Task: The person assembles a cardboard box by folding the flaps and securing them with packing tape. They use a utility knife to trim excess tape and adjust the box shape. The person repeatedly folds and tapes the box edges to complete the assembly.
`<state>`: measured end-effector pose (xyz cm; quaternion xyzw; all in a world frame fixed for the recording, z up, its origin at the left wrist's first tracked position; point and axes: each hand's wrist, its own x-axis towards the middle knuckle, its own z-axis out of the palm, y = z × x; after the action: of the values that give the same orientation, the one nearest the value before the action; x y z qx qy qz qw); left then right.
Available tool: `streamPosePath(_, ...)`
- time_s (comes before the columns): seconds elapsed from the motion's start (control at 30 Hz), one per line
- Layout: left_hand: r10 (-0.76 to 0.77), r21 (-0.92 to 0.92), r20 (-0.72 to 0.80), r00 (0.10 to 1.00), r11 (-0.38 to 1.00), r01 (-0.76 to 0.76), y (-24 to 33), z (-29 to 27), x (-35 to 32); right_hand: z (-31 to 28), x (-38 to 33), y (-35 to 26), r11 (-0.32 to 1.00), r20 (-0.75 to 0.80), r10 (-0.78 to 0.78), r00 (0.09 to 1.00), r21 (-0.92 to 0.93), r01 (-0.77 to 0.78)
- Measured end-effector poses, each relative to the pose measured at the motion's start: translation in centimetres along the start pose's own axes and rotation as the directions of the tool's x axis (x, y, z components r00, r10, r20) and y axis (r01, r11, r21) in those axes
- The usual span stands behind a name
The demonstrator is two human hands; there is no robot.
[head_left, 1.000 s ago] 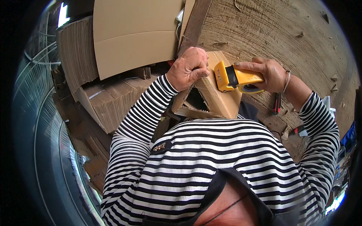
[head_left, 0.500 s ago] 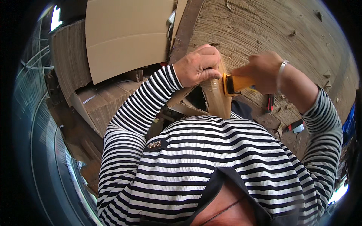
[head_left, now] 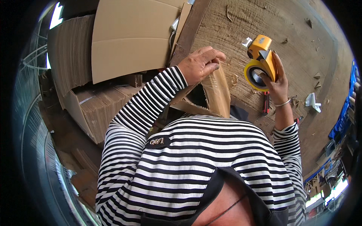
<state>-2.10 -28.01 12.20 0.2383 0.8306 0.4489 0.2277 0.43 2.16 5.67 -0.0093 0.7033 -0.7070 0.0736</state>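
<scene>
A bent brown cardboard piece [head_left: 219, 96] stands in front of my chest, with a dark hollow at its left. Shiny clear tape lies along its face. My left hand [head_left: 200, 67] is closed on the top end of this cardboard, thumb and fingers bent over it. To the right, my right hand [head_left: 278, 83] grips a yellow tape dispenser [head_left: 268, 63], raised above the wooden surface and apart from the cardboard. A yellow-rimmed tape roll [head_left: 248, 77] sits in the dispenser. A red and black cutter [head_left: 266, 103] lies below the dispenser.
Stacked cardboard sheets [head_left: 69, 56] stand at the far left, with a lower stack [head_left: 109, 107] nearer. A large flat cardboard sheet [head_left: 130, 39] leans beside them. Cardboard scraps and a crumpled white piece [head_left: 312, 102] lie on the worn wooden surface [head_left: 249, 19]. Blue material [head_left: 345, 105] shows at the right edge.
My right hand with the tape dispenser has moved away from the cardboard, rightward, and the dispenser has turned upward. My left hand stays at the cardboard's top, its fingers slightly loosened.
</scene>
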Motion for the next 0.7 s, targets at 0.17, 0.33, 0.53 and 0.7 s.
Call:
streamPosePath(0.17,0.005,-0.213,-0.291,0.957,0.974,-0.07,1.2,-0.3,-0.8,3.5,-0.2,-5.4,0.921,0.052,-0.343,0.938,-0.175,0.347)
streamPosePath(0.33,-0.248,-0.88,-0.103,0.963,0.475,0.028,4.5,-3.1,-2.6,6.2,0.7,-10.7,0.634,0.281,-0.526,0.803,-0.5,0.59)
streamPosePath(0.53,-0.319,-0.852,-0.186,0.929,0.523,0.009,3.0,-2.6,-4.3,5.7,0.1,-12.0,0.569,0.452,-0.419,0.787,-0.546,0.616)
streamPosePath(0.7,-0.565,-0.87,-0.19,0.803,0.476,0.129,-0.6,-3.6,-5.9,2.3,-2.7,-10.3,0.584,0.354,-0.197,0.914,-0.707,0.399)
